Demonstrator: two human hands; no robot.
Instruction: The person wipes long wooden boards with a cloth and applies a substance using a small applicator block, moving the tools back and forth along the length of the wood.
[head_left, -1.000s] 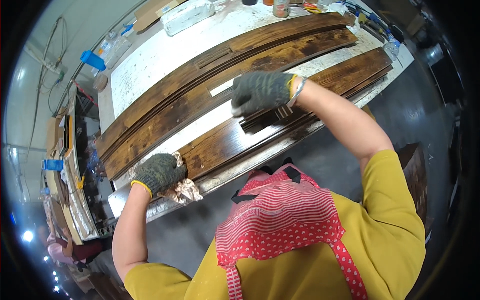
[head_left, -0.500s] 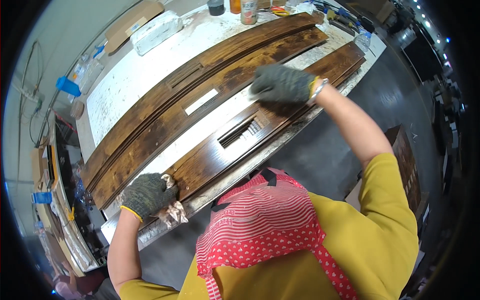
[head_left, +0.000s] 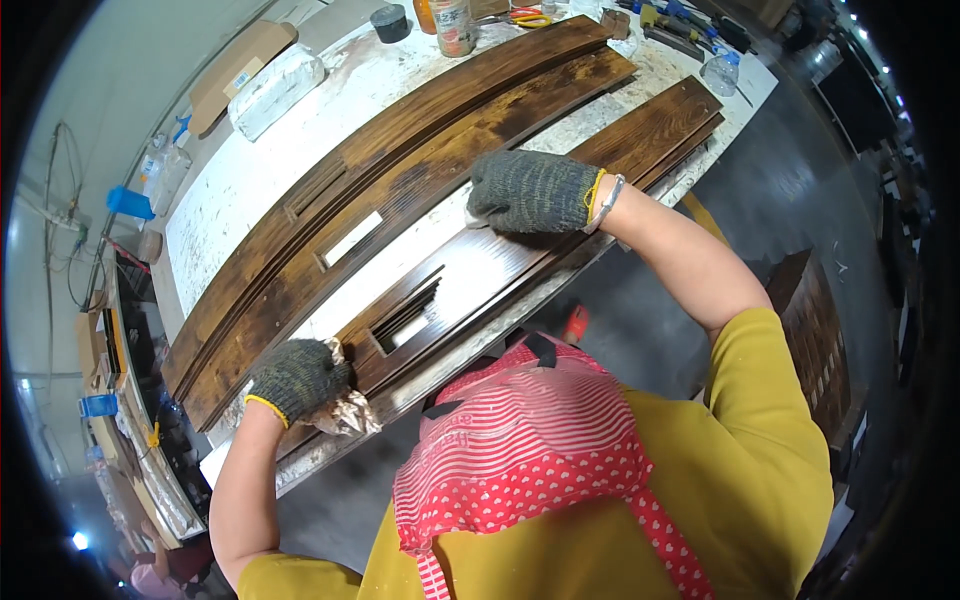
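Note:
My left hand (head_left: pixel 300 378), in a dark knitted glove with a yellow cuff, is closed on a crumpled brownish rag (head_left: pixel 350 412) at the left end of the near dark-stained wooden board (head_left: pixel 640 140). My right hand (head_left: pixel 535 192), gloved alike, is closed over a small white pad (head_left: pixel 476 217), mostly hidden under its fingers, on the same board. Between my hands the near board has a rectangular slot, beside a glossy patch of reflected light. Beyond it lie another stained board (head_left: pixel 440 165) with a slot and a far grooved board (head_left: pixel 400 125), side by side.
The boards lie on a paint-specked white table (head_left: pixel 230 215). At its back stand a wrapped white block (head_left: pixel 277 92), a dark cup (head_left: pixel 390 23), a jar (head_left: pixel 455 28) and yellow-handled pliers (head_left: pixel 530 19). A clear bottle (head_left: pixel 720 73) stands at the right corner. Slatted wooden pieces (head_left: pixel 805 330) stand right, below.
My right hand has moved left along the near board, with the white pad. The board's slot now appears closer to my left hand, which stays at the left end; the view has shifted slightly.

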